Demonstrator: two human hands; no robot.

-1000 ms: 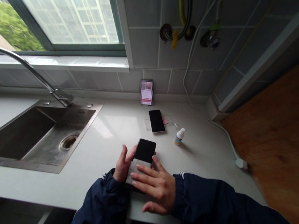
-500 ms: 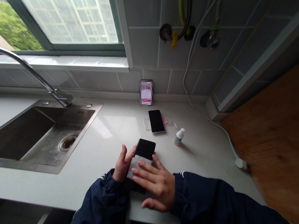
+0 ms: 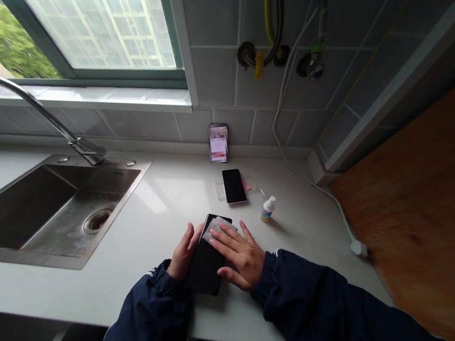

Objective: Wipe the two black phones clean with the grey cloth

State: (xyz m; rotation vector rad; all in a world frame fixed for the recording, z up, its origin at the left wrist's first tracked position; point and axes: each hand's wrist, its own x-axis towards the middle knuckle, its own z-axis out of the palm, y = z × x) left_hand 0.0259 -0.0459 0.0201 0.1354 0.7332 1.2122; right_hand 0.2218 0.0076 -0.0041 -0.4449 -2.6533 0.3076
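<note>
My left hand (image 3: 185, 252) grips the left edge of a black phone (image 3: 205, 266), its thumb raised along the side. The phone lies tilted, dark face up, above the counter's front edge. My right hand (image 3: 239, 254) lies over it with fingers stretched out, pressing a light grey cloth (image 3: 218, 229) flat on the phone's far end. The palm hides part of the phone's right side. Beyond my hands, a second black phone (image 3: 234, 186) lies on a clear phone case (image 3: 220, 190). Right of it stands a small white spray bottle (image 3: 267, 209).
A steel sink (image 3: 73, 259) with a curved tap (image 3: 35, 105) is on the left. A blurred upright card or screen (image 3: 219, 143) leans on the wall. The white cable (image 3: 307, 169) runs down to a plug (image 3: 358, 248) near the wooden panel (image 3: 429, 213) at right.
My right hand has slid the cloth from the phone's middle towards its far end, baring the near part of the black face. My left hand keeps its hold. The view has shifted slightly.
</note>
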